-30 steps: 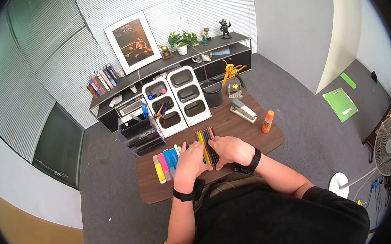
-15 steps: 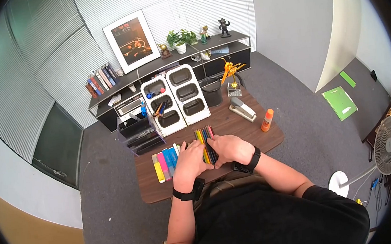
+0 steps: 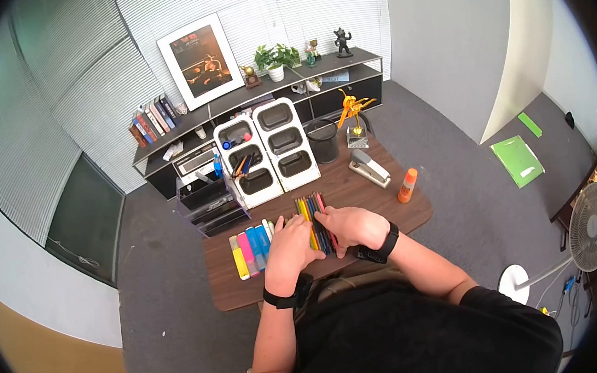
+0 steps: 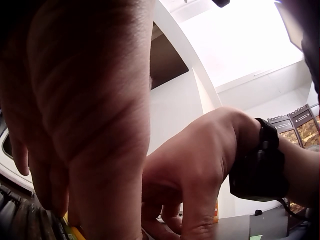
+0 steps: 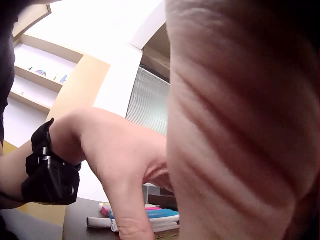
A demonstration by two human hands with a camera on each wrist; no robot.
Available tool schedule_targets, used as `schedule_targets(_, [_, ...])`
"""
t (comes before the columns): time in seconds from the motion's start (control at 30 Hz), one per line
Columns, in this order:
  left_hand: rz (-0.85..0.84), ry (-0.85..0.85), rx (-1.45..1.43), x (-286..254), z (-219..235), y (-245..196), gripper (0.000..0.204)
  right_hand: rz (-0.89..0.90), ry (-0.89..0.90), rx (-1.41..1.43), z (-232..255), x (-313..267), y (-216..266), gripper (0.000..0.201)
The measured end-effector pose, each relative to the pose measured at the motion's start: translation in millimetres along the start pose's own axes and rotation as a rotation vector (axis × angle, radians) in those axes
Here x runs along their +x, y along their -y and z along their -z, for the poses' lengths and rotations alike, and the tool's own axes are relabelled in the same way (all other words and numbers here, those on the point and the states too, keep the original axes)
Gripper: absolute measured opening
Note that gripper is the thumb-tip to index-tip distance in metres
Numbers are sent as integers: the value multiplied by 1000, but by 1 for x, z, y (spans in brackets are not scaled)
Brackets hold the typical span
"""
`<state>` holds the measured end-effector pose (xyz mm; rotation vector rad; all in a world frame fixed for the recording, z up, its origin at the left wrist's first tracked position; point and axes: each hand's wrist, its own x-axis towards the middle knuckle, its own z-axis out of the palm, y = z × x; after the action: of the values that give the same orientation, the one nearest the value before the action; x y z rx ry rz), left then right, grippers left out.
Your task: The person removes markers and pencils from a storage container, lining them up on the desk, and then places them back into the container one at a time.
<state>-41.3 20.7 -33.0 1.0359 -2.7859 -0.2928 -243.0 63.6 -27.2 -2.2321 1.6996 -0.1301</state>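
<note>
In the head view, a row of colored pencils (image 3: 321,231) lies side by side on the brown table (image 3: 386,211), with yellow, dark and pink-red ones showing. My left hand (image 3: 291,247) rests over the left part of the row, its thumb by the pencils' near ends. At the row's right side my right hand (image 3: 354,228) touches the outer pencils with its fingers and thumb pointing down. Both hands hide part of the row. Left of my left hand lie several highlighters and markers, among them a yellow highlighter (image 3: 240,263), a pink one (image 3: 249,253) and blue ones.
Behind the pencils stands a white rack with dark bins (image 3: 282,186), beside a clear desk organizer (image 3: 208,212). A black mesh pen cup (image 3: 324,145), a golden trophy (image 3: 356,132), a stapler (image 3: 369,169) and an orange glue stick (image 3: 408,186) stand along the table's right side.
My right hand has shifted slightly to the right, and its thumb is farther from my left thumb. More of the pencils shows between the hands. The left hand has hardly moved.
</note>
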Motion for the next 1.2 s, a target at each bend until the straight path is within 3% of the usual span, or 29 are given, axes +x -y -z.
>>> schedule_targets(0.23, [39, 9, 18, -3, 2, -7, 73, 34, -17, -1, 5, -3, 0, 81])
schedule_targets(0.3, [62, 24, 10, -4, 2, -7, 67, 14, 85, -1, 12, -3, 5, 95])
schedule_targets(0.5, [31, -6, 22, -5, 1, -1, 60, 16, 78, 7, 11, -2, 3, 95])
schedule_targets(0.7, [35, 41, -24, -3, 8, 1, 70, -17, 43, 58, 17, -7, 6, 96])
schedule_targets(0.8, [-25, -49, -97, -7, 11, 17, 75, -32, 6, 102, 22, -8, 4, 98])
schedule_targets(0.97, [28, -43, -73, -9, 13, 40, 70, -49, 28, 101, 18, -2, -4, 88])
schedule_targets(1.13, [33, 38, -119, -8, 16, 30, 67, -13, 26, 114, 19, 1, -9, 82])
schedule_targets(1.2, [15, 3, -91, -7, 10, 31, 68, -25, 72, 130, 21, 2, -10, 97])
